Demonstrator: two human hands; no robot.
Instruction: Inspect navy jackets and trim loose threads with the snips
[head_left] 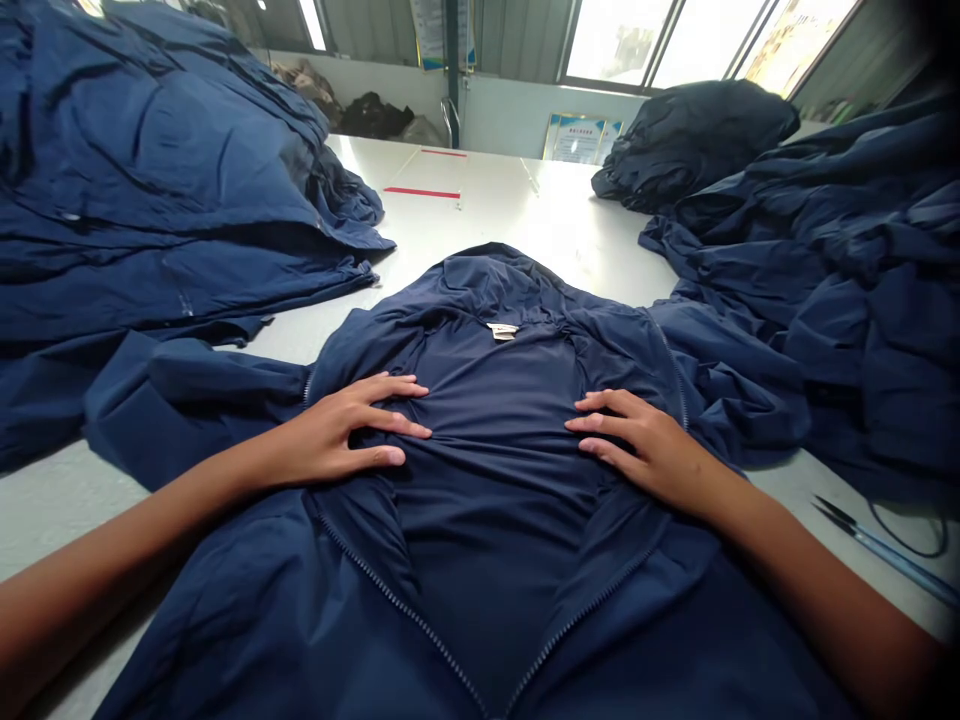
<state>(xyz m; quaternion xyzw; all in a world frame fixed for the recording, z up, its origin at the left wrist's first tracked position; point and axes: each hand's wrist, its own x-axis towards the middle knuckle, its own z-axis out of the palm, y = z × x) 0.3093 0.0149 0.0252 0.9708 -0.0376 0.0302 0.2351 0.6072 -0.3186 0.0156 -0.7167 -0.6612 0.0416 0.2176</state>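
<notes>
A navy hooded jacket (487, 520) lies on its back on the white table (510, 210), unzipped, with its hood pointing away from me. A small pale label (502, 331) shows inside the collar. My left hand (345, 430) rests flat on the left front panel, fingers stretched toward the middle. My right hand (645, 445) lies flat on the right front panel, fingers extended inward. Both hands press the front edges where the fabric bunches. The open zipper (390, 595) runs down both edges toward me.
A stack of folded navy jackets (150, 200) fills the left side. A loose heap of navy jackets (840, 280) covers the right, with a dark bundle (697, 140) behind it. Thread snips (877, 545) lie at the right edge. Red tape marks (421, 192) sit on the far table.
</notes>
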